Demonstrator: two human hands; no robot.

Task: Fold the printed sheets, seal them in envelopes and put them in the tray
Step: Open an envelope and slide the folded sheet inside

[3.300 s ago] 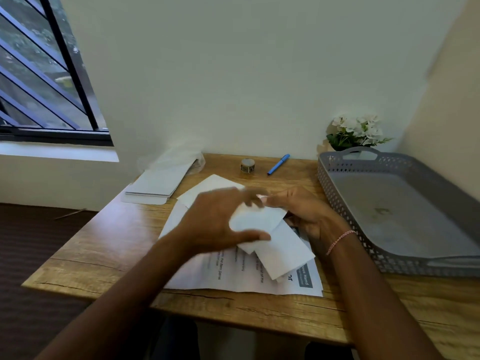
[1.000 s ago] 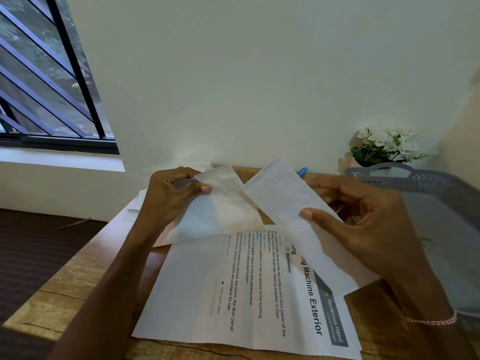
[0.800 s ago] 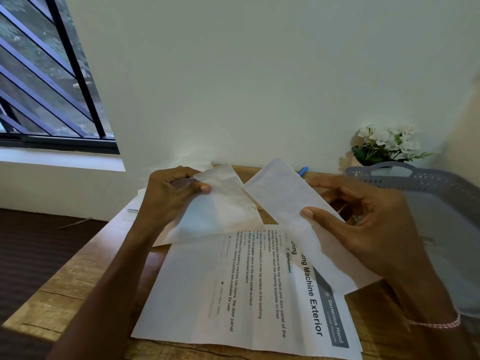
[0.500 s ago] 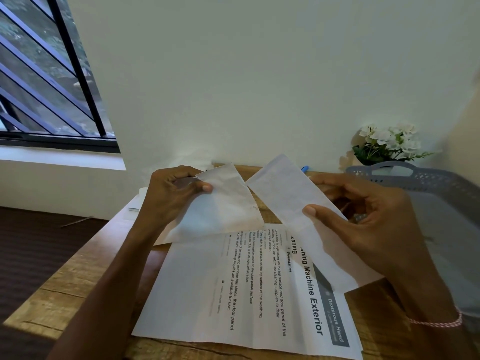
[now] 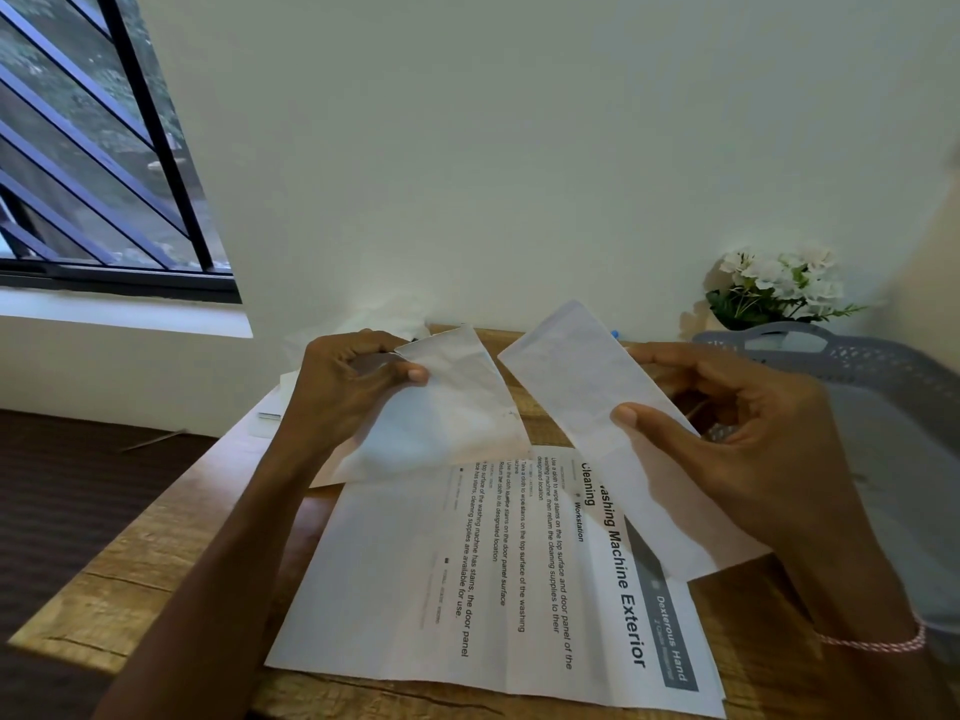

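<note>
My left hand pinches the top corner of a white envelope and holds it above the desk. My right hand grips a long folded sheet by its edge, thumb on top, tilted up beside the envelope. The two papers are close but apart. Under them lies a stack of flat printed sheets headed "Washing Machine Exterior". The grey perforated tray stands at the right, partly hidden by my right hand.
The wooden desk stands against a white wall. A pot of white flowers sits behind the tray. A stack of spare envelopes peeks out behind my left hand. A blue pen tip shows at the back. A barred window is at the left.
Over 3 s my hands lifted and separated the envelope and the folded sheet, and the view came closer to the desk. In the last second almost nothing moved.
</note>
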